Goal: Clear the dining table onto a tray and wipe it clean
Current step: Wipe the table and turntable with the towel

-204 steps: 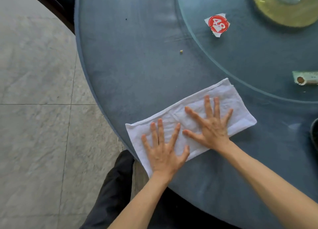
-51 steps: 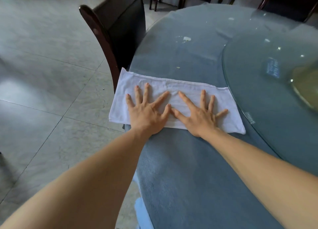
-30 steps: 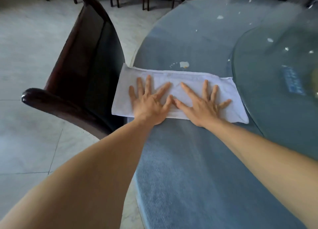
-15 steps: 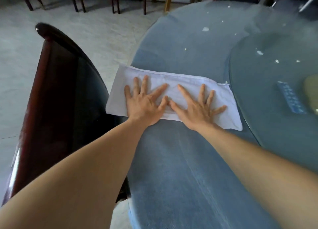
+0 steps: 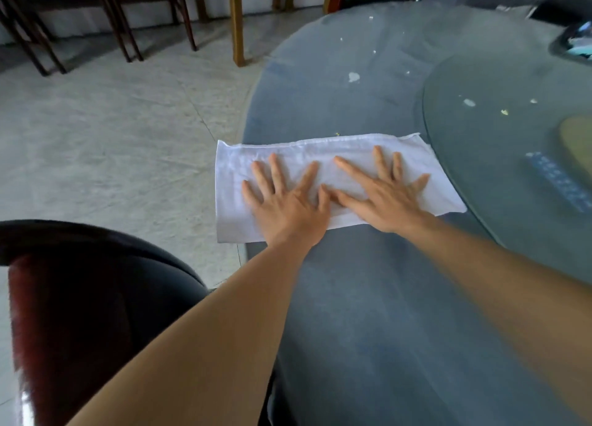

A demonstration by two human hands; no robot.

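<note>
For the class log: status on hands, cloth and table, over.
Left hand and right hand flat on white cloth. Cloth overhangs table edge. Crumbs ahead; chair at left.

— What is the person wearing on the arms?
— Nothing that shows: both forearms are bare, no sleeve in view. The left hand [image 5: 290, 206] and right hand [image 5: 386, 198] carry no ring, glove or watch (wrists bare behind the fingers).

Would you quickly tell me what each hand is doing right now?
Left hand: open, pressing flat on the white cloth.
Right hand: open, pressing flat on it too.
</note>
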